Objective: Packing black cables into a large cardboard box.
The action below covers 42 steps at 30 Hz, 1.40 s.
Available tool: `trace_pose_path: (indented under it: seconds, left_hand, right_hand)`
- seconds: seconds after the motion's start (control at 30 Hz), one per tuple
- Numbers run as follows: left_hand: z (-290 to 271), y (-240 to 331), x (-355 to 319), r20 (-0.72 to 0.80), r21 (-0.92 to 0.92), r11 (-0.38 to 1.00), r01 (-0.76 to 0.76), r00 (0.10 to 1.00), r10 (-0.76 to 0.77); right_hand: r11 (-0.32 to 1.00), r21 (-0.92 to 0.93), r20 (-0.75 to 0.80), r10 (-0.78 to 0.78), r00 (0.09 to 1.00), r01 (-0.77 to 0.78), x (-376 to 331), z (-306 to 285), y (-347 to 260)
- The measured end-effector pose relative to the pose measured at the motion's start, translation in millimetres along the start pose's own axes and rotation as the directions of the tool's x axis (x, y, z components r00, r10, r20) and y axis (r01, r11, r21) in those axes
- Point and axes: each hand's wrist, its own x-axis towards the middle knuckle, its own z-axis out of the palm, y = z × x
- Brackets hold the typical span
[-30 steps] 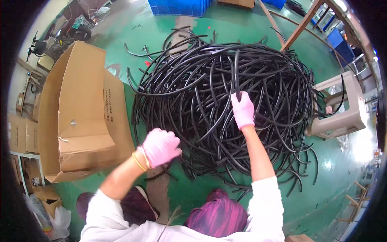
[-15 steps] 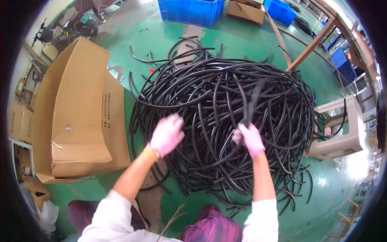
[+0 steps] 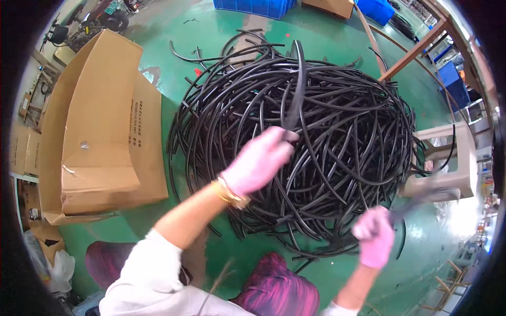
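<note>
A wide heap of black rubber hoses (image 3: 337, 142), cut into curved lengths, lies tangled on the floor before me. My left hand (image 3: 261, 160), in a pink glove with a bracelet at the wrist, is closed over the middle of the heap. From its fist rises a black hose (image 3: 299, 87), blurred, possibly more than one length. My right hand (image 3: 375, 237), also pink-gloved, is low at the heap's right front edge, fingers curled. A motion-blurred dark hose (image 3: 416, 204) runs out from it to the right, in front of the stool.
At left stands a large open cardboard box (image 3: 108, 121). A beige plastic stool (image 3: 464, 158) is on the right, with a wooden frame (image 3: 414, 50) behind it. Blue crates (image 3: 253, 6) sit at the back. My knees (image 3: 279, 289) are at the near edge.
My left hand has reached forward and right, and a hose now stands up from it. My right hand has swung right and nearer me, its hose now pointing right.
</note>
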Motion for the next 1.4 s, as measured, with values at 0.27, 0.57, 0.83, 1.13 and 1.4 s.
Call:
trace_pose_path:
  seconds: [0.27, 0.57, 0.83, 1.13, 1.4]
  left_hand:
    - [148.7, 8.6, -40.6, 0.087, -0.047, 0.991, -0.122, 0.988, 0.126]
    - [22.9, -97.0, 91.8, -0.434, 0.563, 0.805, 0.187, 0.896, 0.096]
    - [17.9, -132.1, 105.1, -0.285, 0.466, 0.834, 0.295, 0.943, -0.175]
    - [59.2, -123.1, -160.7, 0.44, 0.193, 0.8, 0.568, 0.679, -0.588]
    - [50.1, -136.9, -122.1, 0.182, -0.088, 0.77, 0.632, 0.77, -0.611]
  right_hand:
    - [0.876, 0.392, 0.229, 0.203, 0.952, -0.281, 29.7, 1.8, 128.1]
    - [0.932, -0.332, -0.121, -0.197, 0.973, 0.147, 90.9, 55.1, -2.0]
    - [0.162, -0.984, 0.072, -0.001, 0.997, 0.072, 225.0, 97.9, 135.8]
    - [0.743, -0.601, 0.229, 0.512, 0.828, -0.293, 73.8, 10.4, 178.3]
    - [0.807, -0.466, 0.247, 0.512, 0.823, -0.362, 59.8, 10.6, 172.4]
